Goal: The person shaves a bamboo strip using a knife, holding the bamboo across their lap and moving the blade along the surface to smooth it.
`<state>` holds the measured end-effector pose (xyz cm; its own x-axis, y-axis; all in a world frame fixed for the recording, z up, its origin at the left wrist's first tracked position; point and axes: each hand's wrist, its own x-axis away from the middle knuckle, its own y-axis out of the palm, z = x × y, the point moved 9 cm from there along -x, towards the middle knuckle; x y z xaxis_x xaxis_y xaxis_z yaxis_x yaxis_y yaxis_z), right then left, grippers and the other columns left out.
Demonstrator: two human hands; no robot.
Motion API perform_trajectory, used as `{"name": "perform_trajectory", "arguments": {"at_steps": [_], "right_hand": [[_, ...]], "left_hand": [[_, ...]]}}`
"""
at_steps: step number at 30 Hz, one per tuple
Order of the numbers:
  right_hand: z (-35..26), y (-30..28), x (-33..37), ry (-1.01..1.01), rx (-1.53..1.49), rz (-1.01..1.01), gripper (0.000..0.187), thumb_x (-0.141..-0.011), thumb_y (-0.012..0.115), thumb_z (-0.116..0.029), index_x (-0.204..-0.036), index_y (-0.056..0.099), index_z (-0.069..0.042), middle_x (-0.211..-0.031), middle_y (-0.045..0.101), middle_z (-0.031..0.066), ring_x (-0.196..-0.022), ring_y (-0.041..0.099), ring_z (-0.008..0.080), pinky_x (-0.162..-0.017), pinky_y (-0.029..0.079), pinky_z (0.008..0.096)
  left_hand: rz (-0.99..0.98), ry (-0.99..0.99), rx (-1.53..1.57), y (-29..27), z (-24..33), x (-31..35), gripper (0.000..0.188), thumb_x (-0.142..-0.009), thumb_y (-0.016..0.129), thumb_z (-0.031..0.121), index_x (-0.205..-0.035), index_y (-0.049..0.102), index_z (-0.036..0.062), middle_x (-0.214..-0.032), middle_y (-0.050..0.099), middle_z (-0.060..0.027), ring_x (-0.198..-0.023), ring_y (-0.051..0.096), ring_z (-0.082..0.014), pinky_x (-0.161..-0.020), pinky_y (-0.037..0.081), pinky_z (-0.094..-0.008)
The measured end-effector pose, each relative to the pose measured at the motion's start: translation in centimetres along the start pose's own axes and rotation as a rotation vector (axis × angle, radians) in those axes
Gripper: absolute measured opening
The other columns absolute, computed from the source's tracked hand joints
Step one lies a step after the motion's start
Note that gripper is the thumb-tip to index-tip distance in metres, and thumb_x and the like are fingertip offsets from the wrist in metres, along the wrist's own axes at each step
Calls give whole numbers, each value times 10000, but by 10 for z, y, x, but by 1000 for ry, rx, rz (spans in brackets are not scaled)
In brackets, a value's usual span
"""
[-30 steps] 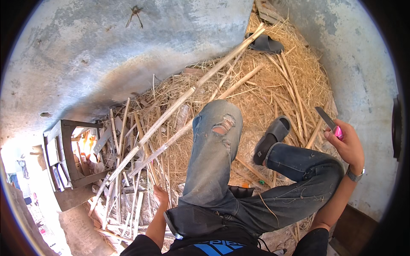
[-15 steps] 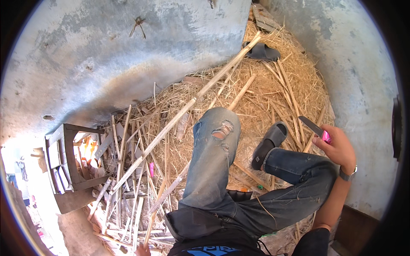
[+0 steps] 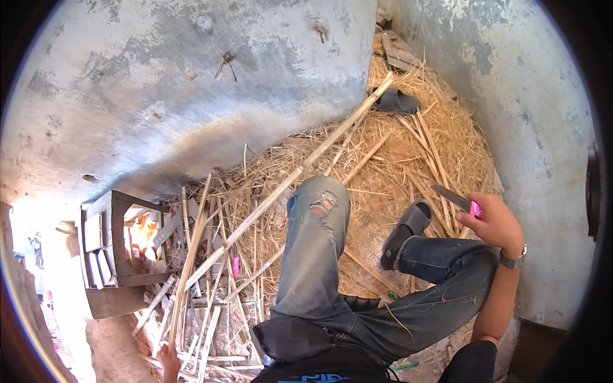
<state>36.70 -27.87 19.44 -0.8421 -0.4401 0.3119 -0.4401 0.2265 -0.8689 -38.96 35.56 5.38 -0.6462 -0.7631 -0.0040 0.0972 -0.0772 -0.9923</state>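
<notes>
My right hand [image 3: 493, 222] is wrapped round the pink handle of a knife [image 3: 452, 197] above my bent right leg. Its dark blade points up and to the left. At the lower left, my left hand [image 3: 169, 364] closes on the lower end of a split bamboo strip [image 3: 189, 268]. That strip slants up over other strips lying on the floor. Beside it a much longer bamboo strip [image 3: 281, 187] runs from the pile to the far slipper.
Dry shavings [image 3: 440, 127] cover the floor. A dark slipper [image 3: 397, 101] lies at the far end. A dark wooden frame [image 3: 118, 239] stands at the left, with bright orange behind its opening. Grey walls [image 3: 536, 127] close in on the right and far left.
My left hand has come up further into view, and the bamboo strip in it is raised. The knife has shifted slightly left and down. The whole view has tilted a little.
</notes>
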Motion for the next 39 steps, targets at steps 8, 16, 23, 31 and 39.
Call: {"name": "perform_trajectory", "arguments": {"at_steps": [8,16,23,31,39], "right_hand": [[-15,-22,11,-21,-157,270,416,-972,728,-379,-894,663,24,-639,541,108,-602,500,205,-595,421,399],[-12,-24,27,-46,-346,426,445,-952,770,-436,-969,752,9,-624,520,23,-595,499,132,-564,402,342],[-13,-24,16,-121,-766,509,350,-953,788,-352,-953,764,-3,-638,531,-68,-576,432,46,-519,349,281],[-33,-80,22,-263,-975,874,217,-961,728,-195,-847,744,-10,-603,517,-81,-545,456,28,-521,357,250],[-30,-13,42,-231,-1328,1008,218,-968,711,-153,-782,673,-46,-571,432,-97,-469,322,17,-466,275,244]], "left_hand": [[-403,334,880,53,498,-232,347,-1081,584,316,-893,653,33,-648,517,15,-572,459,-66,-511,360,-270],[-1030,552,1186,43,737,-176,302,-1121,511,312,-1089,668,57,-697,625,6,-527,510,-52,-482,400,-218],[-1178,664,1296,40,773,-102,308,-1117,544,301,-1184,671,28,-778,675,-30,-567,531,-51,-528,443,-228],[-356,362,1351,27,648,-201,343,-1129,521,284,-1095,748,29,-793,719,-41,-621,631,-74,-557,476,-237],[-70,137,835,78,475,-222,624,-1070,547,422,-1531,484,7,-1383,622,-201,-1254,617,-293,-1034,489,-440]]}}
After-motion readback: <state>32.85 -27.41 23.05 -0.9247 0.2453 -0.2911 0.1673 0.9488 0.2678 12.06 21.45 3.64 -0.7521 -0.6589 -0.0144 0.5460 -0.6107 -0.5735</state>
